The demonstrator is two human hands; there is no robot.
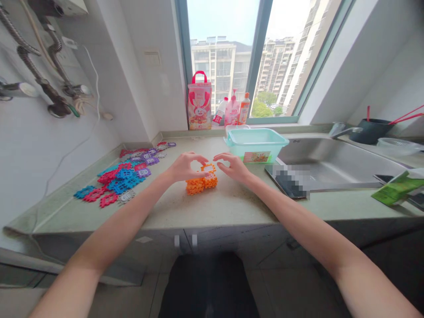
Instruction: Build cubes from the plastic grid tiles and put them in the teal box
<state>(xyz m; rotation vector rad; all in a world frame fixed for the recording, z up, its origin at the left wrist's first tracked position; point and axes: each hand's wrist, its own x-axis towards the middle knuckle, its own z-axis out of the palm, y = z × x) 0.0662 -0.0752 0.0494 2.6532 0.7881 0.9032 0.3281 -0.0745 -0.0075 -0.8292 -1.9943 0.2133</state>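
An orange block built from interlocking plastic tiles (pixel 202 181) stands on the green counter (pixel 232 203) in front of me. My left hand (pixel 185 167) curls over its left side, fingers bent and touching the top tile. My right hand (pixel 233 167) hovers just right of the block, fingers bent and slightly apart, holding nothing that I can see. A pile of loose pink, blue, purple and white tiles (pixel 124 176) lies on the counter to the left.
A pale green plastic tub (pixel 255 143) stands behind the block. The steel sink (pixel 331 163) with its tap is at the right. A pink bag (pixel 199 101) and bottles (pixel 233 110) line the window sill. Pipes and hoses hang on the left wall.
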